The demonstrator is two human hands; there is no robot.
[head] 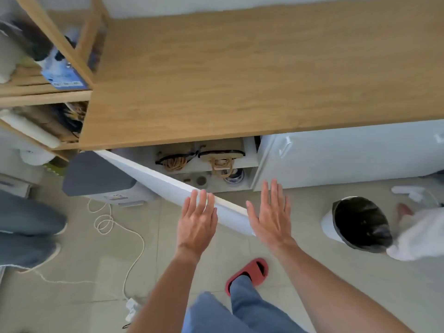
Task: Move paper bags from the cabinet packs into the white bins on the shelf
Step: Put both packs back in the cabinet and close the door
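Under the wooden countertop [240, 75] a white cabinet stands with its left door [153, 179] swung open toward me. Inside, on the upper shelf, lie brown paper bag packs [222, 153] with rope handles, and a second bundle [174, 162] sits to their left. My left hand [197, 219] is flat with fingers apart, its fingertips over the top edge of the open door. My right hand [270, 212] is spread open just right of the door's end, holding nothing. No white bins can be made out clearly on the wooden shelf unit [45, 92] at the left.
A white bin with a black liner [358, 224] stands on the floor at right, beside another person in white [422, 231]. A grey-topped appliance [96, 174] sits behind the open door. A white cord [115, 227] trails over the tiles. Someone's legs [26, 227] are at far left.
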